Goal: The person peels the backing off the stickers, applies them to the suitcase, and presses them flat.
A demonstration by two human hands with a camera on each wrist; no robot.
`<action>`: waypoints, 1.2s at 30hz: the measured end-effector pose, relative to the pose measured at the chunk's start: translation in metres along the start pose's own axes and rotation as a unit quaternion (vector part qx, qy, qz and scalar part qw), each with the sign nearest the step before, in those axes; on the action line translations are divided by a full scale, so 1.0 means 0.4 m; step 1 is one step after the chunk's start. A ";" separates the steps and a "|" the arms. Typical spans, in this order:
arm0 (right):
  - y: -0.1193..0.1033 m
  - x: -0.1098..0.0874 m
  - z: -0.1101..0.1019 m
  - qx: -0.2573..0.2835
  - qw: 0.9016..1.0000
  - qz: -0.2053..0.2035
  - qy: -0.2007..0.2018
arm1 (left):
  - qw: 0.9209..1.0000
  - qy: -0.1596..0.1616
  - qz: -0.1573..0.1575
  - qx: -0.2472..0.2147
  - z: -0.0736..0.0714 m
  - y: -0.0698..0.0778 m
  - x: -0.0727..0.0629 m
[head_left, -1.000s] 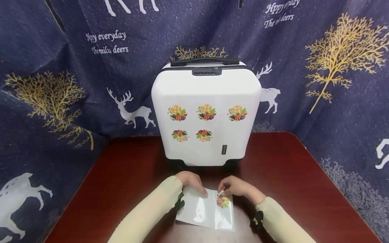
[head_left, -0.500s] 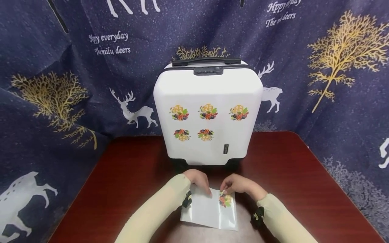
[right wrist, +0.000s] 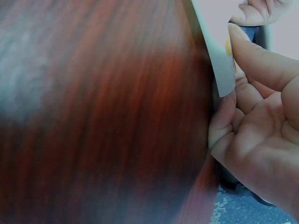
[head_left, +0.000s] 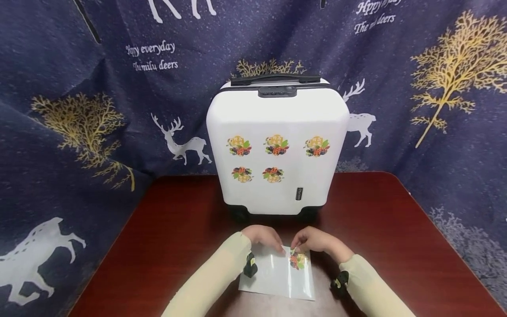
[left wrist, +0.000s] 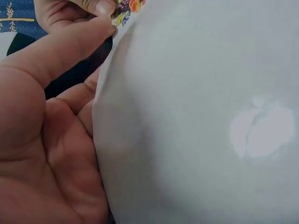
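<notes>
A glossy white backing sheet (head_left: 273,277) lies over the table in front of the suitcase, with one fruit-and-leaf sticker (head_left: 298,261) near its far right corner. My left hand (head_left: 264,236) holds the sheet's far edge, thumb on top and the other fingers under it, as the left wrist view shows. At the sticker's far left edge, the thumb and forefinger of my right hand (head_left: 314,240) pinch a small lifted bit of it. Most of the sticker stays flat on the sheet. In the right wrist view the sheet's corner (right wrist: 224,77) hides part of the right fingers.
A white suitcase (head_left: 277,110) with a black handle stands upright behind the hands. Several matching stickers (head_left: 276,145) sit on its front in two rows, beside a small dark badge (head_left: 299,193). The red-brown table (head_left: 182,220) meets a blue deer-print cloth (head_left: 190,88).
The head view has shifted, so everything appears slightly farther right. My left hand has moved a little nearer the sticker along the sheet's edge. The right fingers stay at the sticker's edge.
</notes>
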State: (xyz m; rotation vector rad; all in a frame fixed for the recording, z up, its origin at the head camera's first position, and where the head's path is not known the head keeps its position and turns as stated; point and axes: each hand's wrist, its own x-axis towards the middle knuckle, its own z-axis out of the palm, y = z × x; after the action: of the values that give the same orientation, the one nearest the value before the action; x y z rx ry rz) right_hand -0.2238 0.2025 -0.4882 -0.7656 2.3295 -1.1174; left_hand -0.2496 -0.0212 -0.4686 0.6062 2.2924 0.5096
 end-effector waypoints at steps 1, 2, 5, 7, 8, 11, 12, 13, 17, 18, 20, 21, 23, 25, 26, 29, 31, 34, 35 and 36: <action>0.003 0.001 0.000 -0.001 1.000 -0.006 -0.002 | 1.000 0.000 0.000 -0.001 0.000 -0.002 0.001; 0.015 0.005 -0.001 -0.004 1.000 -0.026 -0.004 | 1.000 -0.002 0.000 -0.011 -0.001 -0.004 0.001; 0.023 0.006 -0.001 -0.007 0.999 -0.045 -0.004 | 0.999 -0.008 -0.004 -0.049 -0.002 -0.009 0.004; 0.021 0.006 0.000 -0.005 0.999 -0.038 0.001 | 0.996 -0.014 -0.011 -0.088 -0.003 -0.011 0.008; 0.018 0.005 -0.001 -0.001 1.000 -0.030 0.003 | 0.994 -0.019 -0.013 -0.109 -0.002 -0.012 0.011; -0.003 0.002 0.000 0.002 1.000 0.002 0.015 | 0.988 -0.027 -0.013 -0.149 0.002 -0.011 0.021; -0.008 0.002 0.000 0.002 1.000 0.009 0.019 | 0.988 -0.027 -0.009 -0.153 0.003 -0.009 0.025; -0.010 0.003 -0.001 -0.002 1.000 0.012 0.023 | 0.988 -0.027 -0.006 -0.153 0.004 -0.008 0.030; -0.007 0.005 -0.003 0.008 0.999 0.024 0.033 | 0.992 -0.018 0.007 -0.124 0.004 -0.001 0.046; -0.003 0.005 -0.001 0.012 0.999 0.024 0.034 | 0.993 -0.017 0.008 -0.120 0.006 -0.001 0.049; 0.001 0.003 0.004 0.024 0.999 0.023 0.033 | 0.992 -0.016 0.007 -0.125 0.012 -0.001 0.049; 0.004 0.002 0.007 0.027 0.999 0.021 0.032 | 0.992 -0.014 0.005 -0.128 0.018 -0.002 0.048; 0.007 0.001 0.013 0.030 0.999 0.017 0.028 | 0.990 -0.012 -0.001 -0.143 0.026 -0.006 0.046; 0.009 -0.001 0.016 0.030 0.999 0.015 0.026 | 0.986 -0.010 -0.010 -0.165 0.033 -0.011 0.046; 0.010 -0.001 0.017 0.030 0.999 0.015 0.027 | 0.984 -0.012 -0.013 -0.177 0.034 -0.014 0.047; 0.013 -0.001 0.018 0.024 0.999 0.014 0.033 | 0.981 -0.014 -0.015 -0.195 0.032 -0.018 0.051; 0.015 0.000 0.018 0.022 0.999 0.011 0.033 | 0.981 -0.017 -0.012 -0.193 0.028 -0.020 0.053; 0.015 0.002 0.018 0.023 0.999 0.004 0.029 | 0.980 -0.028 -0.011 -0.197 0.023 -0.022 0.055; 0.014 0.001 0.017 0.026 0.999 0.002 0.027 | 0.980 -0.031 -0.010 -0.198 0.022 -0.023 0.055; 0.013 0.001 0.015 0.028 0.999 0.000 0.026 | 0.979 -0.034 -0.009 -0.199 0.021 -0.022 0.055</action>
State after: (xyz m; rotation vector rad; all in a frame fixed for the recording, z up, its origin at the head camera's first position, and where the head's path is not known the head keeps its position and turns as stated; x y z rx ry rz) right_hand -0.2220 0.2018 -0.4960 -0.7251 2.3305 -1.2107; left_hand -0.2600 -0.0148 -0.4905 0.3966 2.0488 0.8950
